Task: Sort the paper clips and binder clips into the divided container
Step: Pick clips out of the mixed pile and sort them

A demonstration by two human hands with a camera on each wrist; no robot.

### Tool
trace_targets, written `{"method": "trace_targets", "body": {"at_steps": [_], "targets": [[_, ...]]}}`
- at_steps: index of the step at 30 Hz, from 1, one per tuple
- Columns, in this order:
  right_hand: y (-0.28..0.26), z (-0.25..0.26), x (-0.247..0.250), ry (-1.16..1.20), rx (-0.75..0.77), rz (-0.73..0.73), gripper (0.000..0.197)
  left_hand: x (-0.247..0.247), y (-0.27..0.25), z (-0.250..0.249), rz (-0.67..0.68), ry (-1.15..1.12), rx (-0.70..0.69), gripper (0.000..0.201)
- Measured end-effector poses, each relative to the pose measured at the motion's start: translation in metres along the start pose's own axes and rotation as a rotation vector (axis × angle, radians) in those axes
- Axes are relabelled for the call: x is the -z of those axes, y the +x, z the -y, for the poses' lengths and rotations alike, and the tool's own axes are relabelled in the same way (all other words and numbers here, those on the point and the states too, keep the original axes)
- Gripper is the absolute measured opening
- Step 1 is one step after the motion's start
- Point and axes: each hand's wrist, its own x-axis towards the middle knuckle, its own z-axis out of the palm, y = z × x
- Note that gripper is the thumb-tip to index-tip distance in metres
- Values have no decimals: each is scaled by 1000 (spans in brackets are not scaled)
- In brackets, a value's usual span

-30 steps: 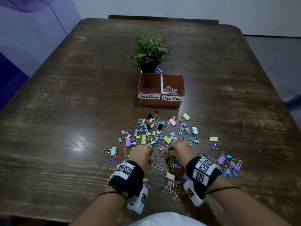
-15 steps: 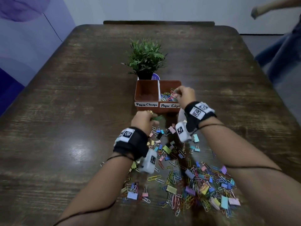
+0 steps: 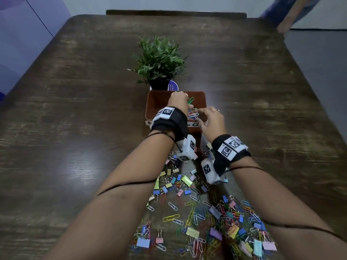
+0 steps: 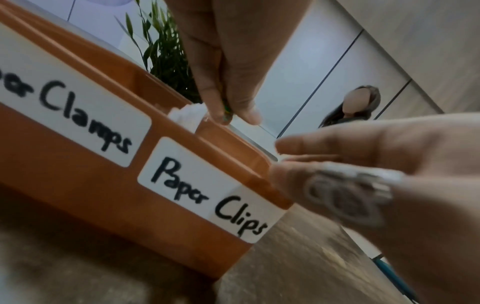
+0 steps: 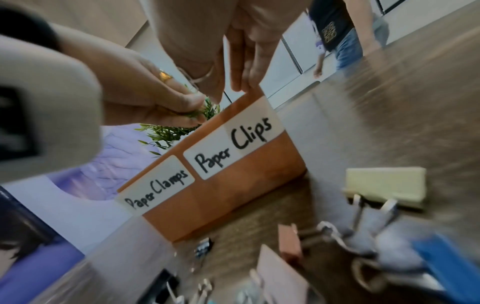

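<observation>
A brown divided container stands mid-table, labelled "Paper Clamps" on the left and "Paper Clips" on the right. Its right compartment holds coloured paper clips; the left one looks empty. My left hand hovers over the divider and pinches a green paper clip between thumb and finger. My right hand is at the front rim of the right compartment, its fingers straight and holding nothing. A loose pile of paper clips and binder clips lies on the table below my forearms.
A small potted plant stands right behind the container. Another person moves past the table's far right corner. Bare wooden table stretches left and right of the container.
My left hand has risen from in front of the container to over it, carrying the green clip. My right hand has drawn back to the front rim with its fingers straightened.
</observation>
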Motion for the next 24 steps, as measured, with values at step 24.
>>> {"method": "trace_targets", "body": {"at_steps": [24], "targets": [[-220, -50, 53, -205, -195, 701, 45, -84, -243, 67, 604, 474, -252, 64]]}}
